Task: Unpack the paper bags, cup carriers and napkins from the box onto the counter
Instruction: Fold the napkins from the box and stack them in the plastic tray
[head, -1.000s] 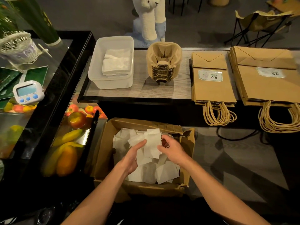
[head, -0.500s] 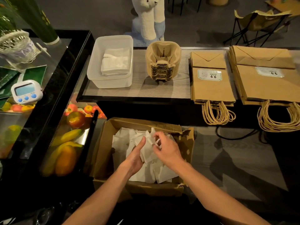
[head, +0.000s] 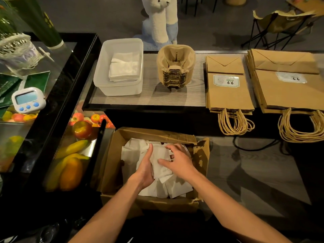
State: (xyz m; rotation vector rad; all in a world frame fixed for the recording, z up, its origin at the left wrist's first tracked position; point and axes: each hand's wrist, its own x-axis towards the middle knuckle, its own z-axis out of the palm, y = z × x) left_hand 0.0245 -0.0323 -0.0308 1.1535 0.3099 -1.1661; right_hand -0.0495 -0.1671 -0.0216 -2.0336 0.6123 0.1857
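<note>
A torn cardboard box (head: 112, 165) on the floor holds several loose white napkins (head: 177, 188). My left hand (head: 144, 170) and my right hand (head: 178, 161) are both inside it, pressing a bunch of napkins (head: 160, 160) between them. On the counter (head: 154, 97) stand a clear plastic tub (head: 105, 79) with a folded napkin stack (head: 124, 66), a stack of brown cup carriers (head: 175, 67), and two piles of brown paper bags (head: 228, 95) (head: 287, 92) with twisted handles hanging over the front edge.
A black display case (head: 52, 109) with fruit stands left of the box, a white digital timer (head: 28, 99) on top. A woven basket (head: 15, 48) sits far left. Behind the counter are an alpaca figure (head: 161, 18) and a folding chair (head: 280, 21).
Both hands have dropped lower into the box and come together, gathering the raised napkins into a tighter bunch between the palms.
</note>
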